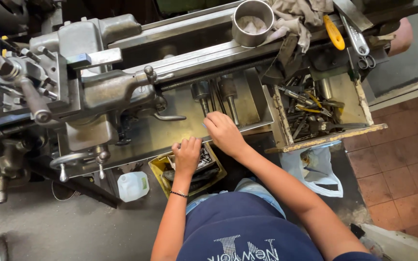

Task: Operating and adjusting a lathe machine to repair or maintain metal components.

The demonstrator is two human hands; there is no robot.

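I stand at a grey metal lathe [102, 87] and look down at its chip tray [160, 135]. My right hand [223, 133] rests at the tray's front edge, fingers curled near two steel drill chucks with tapered shanks [228, 94]; whether it holds anything is hidden. My left hand [187, 154] grips the tray's front lip above a yellow bin [163, 169] filled with dark metal parts.
A steel cup [252, 21] and grey rags [298, 17] sit on the lathe bed. To the right is an open wooden drawer [322, 108] of hand tools. On the floor are a white plastic jug [132, 186] and a white plastic bag [318, 166].
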